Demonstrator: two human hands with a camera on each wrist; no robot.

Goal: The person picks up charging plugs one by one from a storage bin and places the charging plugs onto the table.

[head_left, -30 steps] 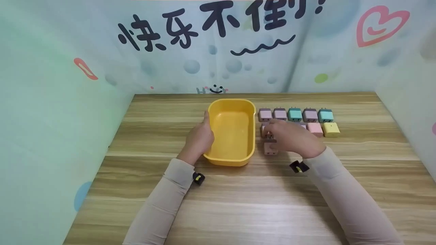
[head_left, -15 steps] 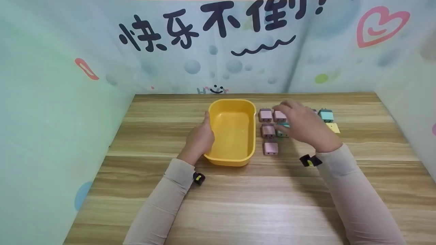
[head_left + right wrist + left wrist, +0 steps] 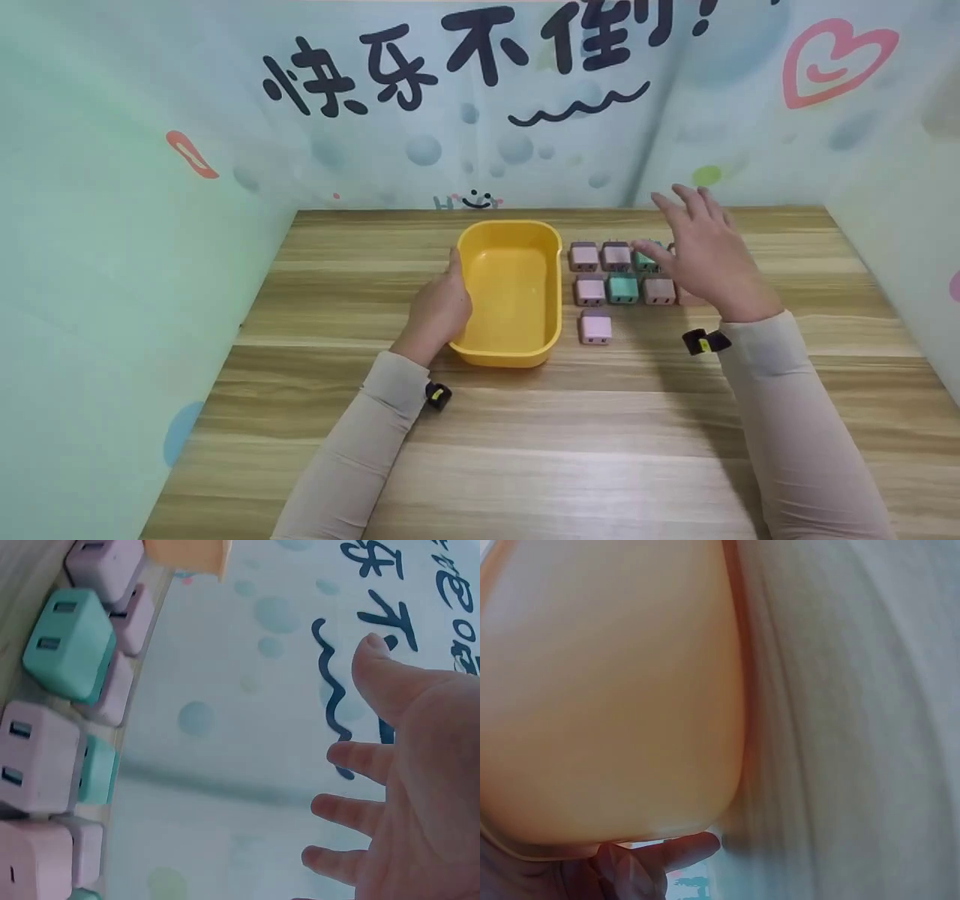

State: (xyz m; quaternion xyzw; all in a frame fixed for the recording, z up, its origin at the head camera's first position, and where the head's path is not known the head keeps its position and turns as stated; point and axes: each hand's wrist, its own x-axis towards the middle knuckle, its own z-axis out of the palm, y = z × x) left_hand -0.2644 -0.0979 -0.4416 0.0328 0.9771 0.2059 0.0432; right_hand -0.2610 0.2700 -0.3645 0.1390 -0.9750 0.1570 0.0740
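My left hand [image 3: 439,304] holds the left side of a yellow plastic bin [image 3: 516,358], its thumb lying along the rim. In the left wrist view some fingers [image 3: 694,851] show past the bin's wall. To the bin's right stand small USB wall chargers in rows, several of them pink or mauve [image 3: 596,328], others teal [image 3: 622,289]. Above the right part of these rows my right hand [image 3: 716,259] hovers with its fingers spread, holding nothing. It hides some of the chargers. In the right wrist view the palm faces the camera, apart from the chargers.
A wooden table [image 3: 510,450] carries everything. Behind it hangs a pale printed cloth [image 3: 360,165] with dark lettering, and similar cloth walls close off the left and right sides. One charger sits alone in front of the two rows.
The right hand has left the left end of the middle row, moving right and away and rising, its fingers spreading. The bin and left hand stay put.
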